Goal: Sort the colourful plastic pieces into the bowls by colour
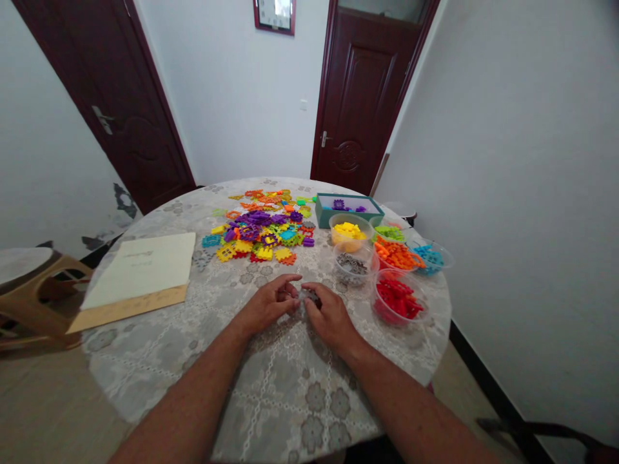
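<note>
In the head view my right hand (331,316) is closed on a small grey plastic building piece (304,296), pinched between thumb and fingers. Most of that piece is hidden, and its grey is hard to tell from the tablecloth. Just left of it is my left hand (271,301), its fingers loosely curled and the thumb apart from the index finger. Both hands are low over the patterned tablecloth (275,374). Beyond them lies a heap of mixed plastic building pieces (264,225), in purple, yellow, orange, red and blue.
On the right stand clear tubs of sorted pieces: yellow (351,232), grey (353,265), green (389,233), orange (396,254), blue (430,258) and red (399,299). A green box (349,209) holding purple pieces is behind. Paper (145,270) lies left.
</note>
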`<act>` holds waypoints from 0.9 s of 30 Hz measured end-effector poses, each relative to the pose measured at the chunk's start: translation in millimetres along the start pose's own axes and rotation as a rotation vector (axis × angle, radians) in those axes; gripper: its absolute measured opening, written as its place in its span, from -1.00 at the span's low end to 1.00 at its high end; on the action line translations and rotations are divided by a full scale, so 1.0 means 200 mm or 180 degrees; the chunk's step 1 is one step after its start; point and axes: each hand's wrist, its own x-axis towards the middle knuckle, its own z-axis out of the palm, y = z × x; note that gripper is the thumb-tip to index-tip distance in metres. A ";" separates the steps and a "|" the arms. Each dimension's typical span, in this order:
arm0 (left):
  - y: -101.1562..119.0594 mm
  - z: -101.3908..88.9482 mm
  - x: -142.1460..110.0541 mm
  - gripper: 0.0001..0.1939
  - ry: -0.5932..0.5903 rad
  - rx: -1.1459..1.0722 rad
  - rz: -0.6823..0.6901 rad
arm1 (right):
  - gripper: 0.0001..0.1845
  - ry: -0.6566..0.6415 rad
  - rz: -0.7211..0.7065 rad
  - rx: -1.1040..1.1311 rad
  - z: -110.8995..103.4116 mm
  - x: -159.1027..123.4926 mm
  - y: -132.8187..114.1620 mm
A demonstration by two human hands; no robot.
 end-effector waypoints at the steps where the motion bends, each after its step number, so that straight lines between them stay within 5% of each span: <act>1: 0.00 0.00 0.00 -0.42 -0.0005 -0.0012 -0.0029 | -0.63 0.0099 -0.0013 -0.0060 -0.02 0.01 0.00; 11: -0.01 0.01 0.00 -0.60 -0.0003 0.0051 -0.0073 | -0.59 0.1549 -0.0348 -0.1475 -0.37 0.18 0.05; 16: 0.00 0.03 -0.01 -0.60 0.0059 -0.0049 -0.0121 | -0.59 0.1733 -0.0521 -0.1951 -0.36 0.18 0.12; 19: 0.00 0.04 -0.01 -0.61 0.0057 -0.0126 -0.0063 | -0.64 0.1464 -0.0921 -0.1764 -0.25 0.13 0.10; 22: 0.01 0.05 -0.02 -0.68 0.0214 0.0079 0.0075 | -0.67 0.0696 -0.1426 -0.1271 -0.10 0.05 0.03; 27: 0.03 -0.03 -0.04 -0.77 0.1635 0.1509 0.0708 | -0.60 -0.0130 -0.1732 -0.0713 0.08 -0.04 -0.02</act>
